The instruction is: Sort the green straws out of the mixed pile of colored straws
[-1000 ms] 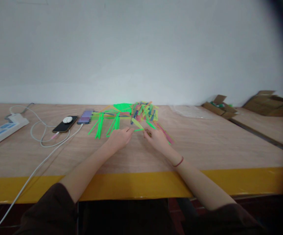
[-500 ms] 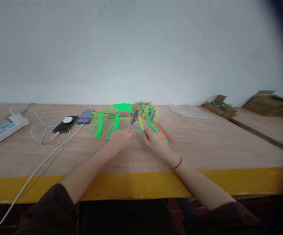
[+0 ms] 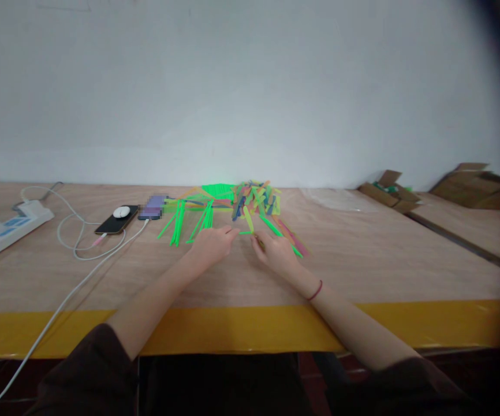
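Between your left fingers and right fingers runs a thin green stick; your right pinch a yellow flat stick, your left's grip you cannot tell.

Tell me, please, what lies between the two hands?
The head view shows a thin green strip between the left hand and the right hand, with a yellow strip ending beside the latter.

The yellow stick at the fingertips of my right hand has swung from a leftward slant to steeper, and my hand now hides less of the green stick.
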Motion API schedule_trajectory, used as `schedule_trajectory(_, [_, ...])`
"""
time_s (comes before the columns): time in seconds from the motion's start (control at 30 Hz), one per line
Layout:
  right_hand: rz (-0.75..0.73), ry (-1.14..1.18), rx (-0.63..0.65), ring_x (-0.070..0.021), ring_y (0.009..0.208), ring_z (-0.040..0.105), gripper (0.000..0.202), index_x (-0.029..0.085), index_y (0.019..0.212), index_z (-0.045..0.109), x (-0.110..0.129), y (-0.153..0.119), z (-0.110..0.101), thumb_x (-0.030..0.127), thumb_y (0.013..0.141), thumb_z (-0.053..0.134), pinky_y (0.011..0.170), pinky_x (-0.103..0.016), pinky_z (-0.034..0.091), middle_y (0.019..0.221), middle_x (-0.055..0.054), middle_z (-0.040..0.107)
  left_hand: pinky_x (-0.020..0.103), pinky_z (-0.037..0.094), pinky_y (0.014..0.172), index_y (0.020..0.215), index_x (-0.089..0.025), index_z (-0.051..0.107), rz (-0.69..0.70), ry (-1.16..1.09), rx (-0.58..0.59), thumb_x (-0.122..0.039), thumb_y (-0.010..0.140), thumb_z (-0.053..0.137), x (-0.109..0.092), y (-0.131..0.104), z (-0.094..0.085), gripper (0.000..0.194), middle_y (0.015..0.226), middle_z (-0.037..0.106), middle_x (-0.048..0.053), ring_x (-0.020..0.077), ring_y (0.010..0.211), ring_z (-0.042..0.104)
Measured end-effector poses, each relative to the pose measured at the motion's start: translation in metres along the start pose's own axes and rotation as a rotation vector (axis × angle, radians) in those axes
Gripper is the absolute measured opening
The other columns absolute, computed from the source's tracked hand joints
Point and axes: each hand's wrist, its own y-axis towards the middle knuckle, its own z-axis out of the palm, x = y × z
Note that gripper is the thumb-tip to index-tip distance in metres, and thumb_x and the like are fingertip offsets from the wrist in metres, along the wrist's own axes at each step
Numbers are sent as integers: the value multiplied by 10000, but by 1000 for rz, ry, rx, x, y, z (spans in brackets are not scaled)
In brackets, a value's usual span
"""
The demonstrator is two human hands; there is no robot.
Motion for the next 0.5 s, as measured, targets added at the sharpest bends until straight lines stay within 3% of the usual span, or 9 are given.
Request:
schedule_trajectory(0.27, [106, 163, -46, -195, 656, 655, 283, 155, 902, 693, 3, 6, -1, 283, 926, 442, 586, -266, 390, 774, -86, 726, 287, 518, 710, 1215, -197, 604, 0, -61, -21, -202, 957, 374, -1, 2, 3, 346, 991, 680, 81, 192, 824, 667])
schedule_trajectory(0.5, [339, 360, -170, -186, 708, 666, 282, 172, 983, 691, -15, 13, -4, 309, 906, 457, 646, -260, 443, 847, -69, 733, 309, 505, 838, 1063, -135, 648, 98, -184, -253, -218, 974, 380, 14, 7, 12, 295, 1021, 638, 94, 191, 945, 625])
